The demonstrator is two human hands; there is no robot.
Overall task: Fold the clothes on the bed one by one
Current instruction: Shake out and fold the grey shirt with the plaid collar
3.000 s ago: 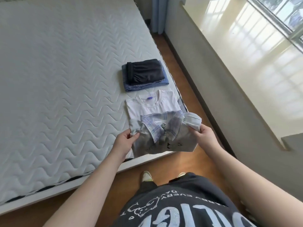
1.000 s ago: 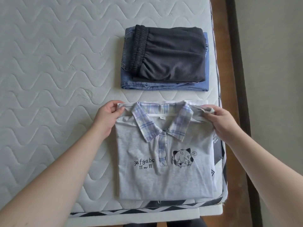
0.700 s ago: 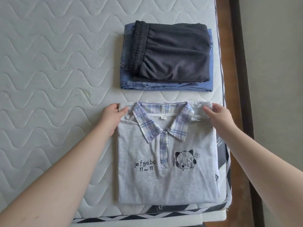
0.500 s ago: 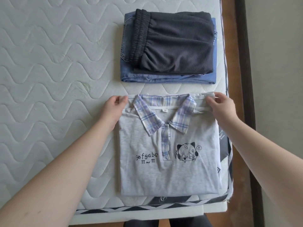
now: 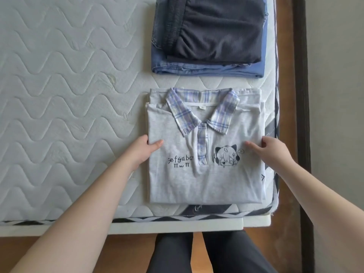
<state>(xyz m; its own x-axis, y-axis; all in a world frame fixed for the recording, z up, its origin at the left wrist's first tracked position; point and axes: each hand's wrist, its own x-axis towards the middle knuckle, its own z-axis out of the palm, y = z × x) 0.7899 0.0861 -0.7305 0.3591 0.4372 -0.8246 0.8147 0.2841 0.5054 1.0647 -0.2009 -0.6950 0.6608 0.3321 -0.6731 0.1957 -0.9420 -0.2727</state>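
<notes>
A folded grey polo shirt [image 5: 206, 180] with a plaid collar and a cat print lies flat at the near right corner of the mattress [image 5: 69, 95]. Thin white edges of another folded garment [image 5: 262, 111] show under it. My left hand [image 5: 140, 150] pinches the shirt's left edge at mid-height, thumb on top. At the right edge my right hand [image 5: 270, 149] holds the shirt the same way, thumb lying on the fabric and fingers curled at the edge.
Beyond the shirt sits a second stack: folded dark shorts [image 5: 216, 26] on folded blue jeans [image 5: 206, 67]. A strip of wooden floor [image 5: 285, 75] and a dark baseboard [image 5: 301, 95] run along the mattress's right side. My legs stand against the bed's near edge.
Both hands have slid from the shirt's top corners beside the collar down to the middle of its sides. Before that the folded shirt was laid onto the white T-shirt.
</notes>
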